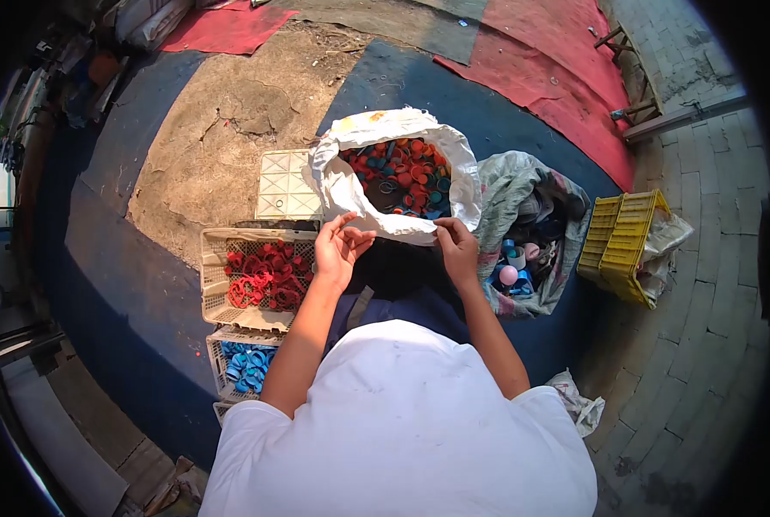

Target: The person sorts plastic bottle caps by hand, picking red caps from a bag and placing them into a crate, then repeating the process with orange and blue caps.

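A white woven sack (454,151) stands before me with its mouth rolled open, full of red, orange and teal plastic caps (406,177). My right hand (459,252) pinches the near rim of the sack between thumb and fingers. At the left of that rim, my left hand (340,250) is turned partly palm up, its fingers loosely bent and apart, with nothing seen in it. Left of the sack, a cream crate (247,320) holds red plastic pieces (268,274). Below it, another crate (217,362) contains blue plastic pieces (249,366).
Right of the white sack, a grey-green sack (510,172) holds mixed plastic items, with a pink ball (509,276) on top. Yellow crates (622,246) stand beyond it near the block wall. A cream lattice crate (286,185) is behind the red pieces. Red mats (540,69) cover the far floor.
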### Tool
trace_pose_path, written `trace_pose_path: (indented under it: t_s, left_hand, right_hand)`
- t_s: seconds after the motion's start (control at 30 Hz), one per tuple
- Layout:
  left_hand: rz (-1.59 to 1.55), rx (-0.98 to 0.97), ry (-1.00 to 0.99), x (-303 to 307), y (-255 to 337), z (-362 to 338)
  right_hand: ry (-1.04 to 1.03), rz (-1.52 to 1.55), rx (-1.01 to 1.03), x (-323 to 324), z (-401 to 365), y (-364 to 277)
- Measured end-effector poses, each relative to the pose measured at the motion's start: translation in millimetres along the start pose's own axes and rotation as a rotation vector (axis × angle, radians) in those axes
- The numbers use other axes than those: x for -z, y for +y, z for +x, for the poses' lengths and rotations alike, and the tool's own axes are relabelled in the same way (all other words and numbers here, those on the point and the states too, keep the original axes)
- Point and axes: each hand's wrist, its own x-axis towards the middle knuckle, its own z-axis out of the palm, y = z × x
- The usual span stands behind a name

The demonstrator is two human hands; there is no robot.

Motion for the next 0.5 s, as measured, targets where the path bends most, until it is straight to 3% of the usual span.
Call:
trace_pose_path:
  t_s: [0.07, 0.1, 0.2, 0.33, 0.5]
  left_hand:
    - [-0.080, 0.056, -0.063, -5.5, 24.0, 12.4]
    - [-0.166, 0.103, -0.236, -4.3, 37.5, 17.7]
    - [-0.085, 0.100, -0.155, -13.3, 54.8, 30.0]
    - [-0.143, 0.181, -0.192, 1.3, 66.0, 46.7]
    - [-0.087, 0.199, -0.234, -7.5, 72.2, 35.3]
  right_hand:
    - [0.011, -0.158, 0.070, -3.6, 6.2, -11.6]
    - [0.002, -0.218, 0.046, -5.8, 9.1, -22.0]
    - [-0.074, -0.316, -0.139, -14.6, 24.4, -28.1]
    - [-0.104, -0.506, -0.006, -34.0, 54.2, -34.5]
    - [-0.203, -0.752, -0.187, -59.6, 123.0, 2.1]
